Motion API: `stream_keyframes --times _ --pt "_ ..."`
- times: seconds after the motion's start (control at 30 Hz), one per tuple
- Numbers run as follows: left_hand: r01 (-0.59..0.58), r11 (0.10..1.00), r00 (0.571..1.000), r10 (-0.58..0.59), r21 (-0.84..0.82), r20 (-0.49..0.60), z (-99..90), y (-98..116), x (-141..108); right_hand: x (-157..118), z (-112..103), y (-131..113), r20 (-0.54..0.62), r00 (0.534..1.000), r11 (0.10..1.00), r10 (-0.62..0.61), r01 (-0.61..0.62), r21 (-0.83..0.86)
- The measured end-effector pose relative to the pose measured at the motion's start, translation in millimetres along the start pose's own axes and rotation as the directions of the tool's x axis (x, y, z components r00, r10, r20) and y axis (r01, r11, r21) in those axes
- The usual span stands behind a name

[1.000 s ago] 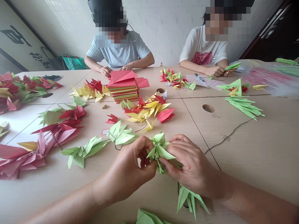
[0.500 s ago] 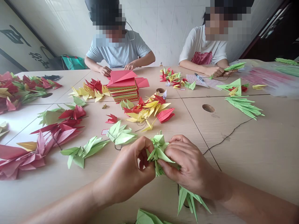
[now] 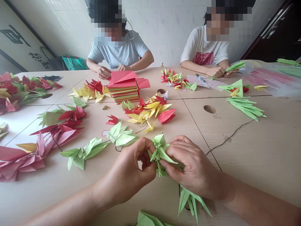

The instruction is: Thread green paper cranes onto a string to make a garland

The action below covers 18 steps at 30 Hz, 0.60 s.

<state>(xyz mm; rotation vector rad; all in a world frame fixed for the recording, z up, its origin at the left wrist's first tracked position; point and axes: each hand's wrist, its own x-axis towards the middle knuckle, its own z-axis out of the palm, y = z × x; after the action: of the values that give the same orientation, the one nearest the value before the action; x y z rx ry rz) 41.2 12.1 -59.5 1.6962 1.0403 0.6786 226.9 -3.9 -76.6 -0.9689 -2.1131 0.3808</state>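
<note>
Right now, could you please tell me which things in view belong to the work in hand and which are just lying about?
In hand:
green folded paper, in the right hand
left hand at its edge

Seemingly lying about:
pen
teal bag
paper stack

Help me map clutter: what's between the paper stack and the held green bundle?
In the head view, a pile of folded papers, mostly red and yellow, lies between them.

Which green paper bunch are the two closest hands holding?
The green bunch at front centre, held by both the left hand and right hand. Two pale green bunches to its left just lie on the table; the person in white holds another.
</note>
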Motion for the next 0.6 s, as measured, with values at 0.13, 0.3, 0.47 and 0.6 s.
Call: stream_keyframes --times 0.13,0.3,0.47,0.6 --pt "0.01 0.999 1.0 -0.01 -0.045 0.007 0.2 0.6 -1.2 -0.9 -0.8 -0.7 -0.002 1.0 1.0 -0.007 0.007 0.006" --pt "0.058 0.995 0.998 -0.056 -0.079 0.021 -0.1 -0.5 -2.2 -0.8 -0.5 -0.4 -0.027 1.0 1.0 -0.012 0.012 -0.011" --pt "0.068 0.993 0.998 -0.067 -0.1 0.019 -0.9 -0.2 -2.2 0.2 -0.7 0.5 -0.024 1.0 1.0 -0.008 0.008 -0.012" --pt "0.072 0.992 0.997 -0.071 -0.1 0.017 -1.6 0.1 -2.6 -0.9 -0.3 -0.2 -0.018 1.0 1.0 -0.011 0.01 -0.017"
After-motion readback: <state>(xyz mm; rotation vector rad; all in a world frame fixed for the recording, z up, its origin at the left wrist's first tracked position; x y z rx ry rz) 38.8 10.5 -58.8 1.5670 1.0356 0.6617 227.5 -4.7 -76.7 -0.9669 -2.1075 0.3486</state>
